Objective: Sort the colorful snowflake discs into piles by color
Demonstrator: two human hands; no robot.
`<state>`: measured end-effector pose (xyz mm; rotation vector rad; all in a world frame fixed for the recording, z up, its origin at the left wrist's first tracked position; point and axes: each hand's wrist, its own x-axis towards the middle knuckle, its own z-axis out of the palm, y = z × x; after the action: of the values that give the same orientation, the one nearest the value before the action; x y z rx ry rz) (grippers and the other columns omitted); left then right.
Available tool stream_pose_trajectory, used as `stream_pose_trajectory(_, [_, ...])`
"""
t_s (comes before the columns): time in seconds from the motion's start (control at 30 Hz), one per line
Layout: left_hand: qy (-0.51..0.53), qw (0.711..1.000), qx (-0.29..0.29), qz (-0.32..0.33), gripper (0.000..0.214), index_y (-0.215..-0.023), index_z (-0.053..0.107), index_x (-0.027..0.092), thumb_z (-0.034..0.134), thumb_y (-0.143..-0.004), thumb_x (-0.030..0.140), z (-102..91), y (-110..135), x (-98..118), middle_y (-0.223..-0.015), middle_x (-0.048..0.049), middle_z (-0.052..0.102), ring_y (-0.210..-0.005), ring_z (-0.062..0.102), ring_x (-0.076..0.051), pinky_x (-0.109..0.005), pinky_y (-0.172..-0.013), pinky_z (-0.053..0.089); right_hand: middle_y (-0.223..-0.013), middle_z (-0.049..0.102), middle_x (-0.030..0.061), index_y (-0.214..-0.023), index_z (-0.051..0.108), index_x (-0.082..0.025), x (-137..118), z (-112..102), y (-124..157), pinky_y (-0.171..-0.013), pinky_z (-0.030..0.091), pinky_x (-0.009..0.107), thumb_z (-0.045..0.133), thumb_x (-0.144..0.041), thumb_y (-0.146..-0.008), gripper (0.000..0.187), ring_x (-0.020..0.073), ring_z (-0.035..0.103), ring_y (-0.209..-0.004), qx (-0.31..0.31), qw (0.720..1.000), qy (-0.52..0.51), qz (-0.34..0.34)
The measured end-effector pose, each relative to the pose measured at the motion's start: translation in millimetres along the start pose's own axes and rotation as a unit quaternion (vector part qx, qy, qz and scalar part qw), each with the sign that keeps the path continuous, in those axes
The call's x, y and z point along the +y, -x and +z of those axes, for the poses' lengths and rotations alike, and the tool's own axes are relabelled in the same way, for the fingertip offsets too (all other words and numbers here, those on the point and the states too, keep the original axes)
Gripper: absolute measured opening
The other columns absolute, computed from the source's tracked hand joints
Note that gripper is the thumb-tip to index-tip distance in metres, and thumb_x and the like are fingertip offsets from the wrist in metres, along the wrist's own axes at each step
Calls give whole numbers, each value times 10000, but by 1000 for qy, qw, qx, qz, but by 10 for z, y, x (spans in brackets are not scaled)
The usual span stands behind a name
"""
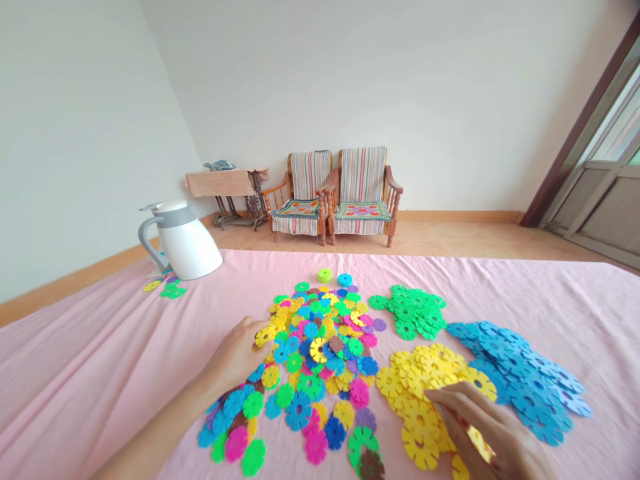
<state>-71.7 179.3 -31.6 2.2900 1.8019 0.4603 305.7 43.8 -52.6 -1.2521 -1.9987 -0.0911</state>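
A mixed heap of coloured plastic snowflake discs (315, 347) lies on the pink cloth (90, 373). My left hand (235, 357) rests at the heap's left edge, fingers curled on a yellow disc (264, 335). To the right sit three sorted piles: green discs (413, 310), yellow discs (425, 387) and blue discs (520, 377). My right hand (487, 433) lies on the near side of the yellow pile, fingers closed around a yellow disc.
A white jug with a grey handle (180, 240) stands at the far left of the cloth, a few loose discs (167, 288) beside it. Two wooden armchairs (333, 193) and a small table (230, 187) stand by the back wall. A door (600, 167) is at the right.
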Motion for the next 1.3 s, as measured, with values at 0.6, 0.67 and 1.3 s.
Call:
stream_pose_trajectory(0.6, [383, 922, 8, -53, 281, -797, 552, 165, 645, -692, 408, -62, -248, 618, -673, 4, 590, -603, 552, -135, -224, -533, 414, -835, 685, 21, -1018, 577, -232, -49, -16, -63, -609, 509, 137, 413, -215, -941, 182, 95, 674, -710, 9, 1000, -21, -4])
stream_pose_trajectory(0.67, [406, 913, -28, -26, 248, -819, 555, 162, 624, -713, 375, 48, -249, 851, -669, 10, 576, -593, 538, -121, -209, -517, 399, -841, 680, 29, -1015, 582, -225, -44, -6, -46, -616, 512, 145, 421, -218, -937, 179, 101, 673, -719, 8, 1000, -20, 5])
stream_pose_trajectory(1.3, [405, 893, -180, 79, 301, -998, 650, 143, 535, -726, 90, 659, 89, 2117, -967, -73, 669, -688, 640, -137, -240, -611, 498, -869, 657, 41, -993, 633, -221, 80, -22, 24, -603, 552, 171, 455, -319, -918, 217, 115, 631, -688, 57, 987, -39, 142])
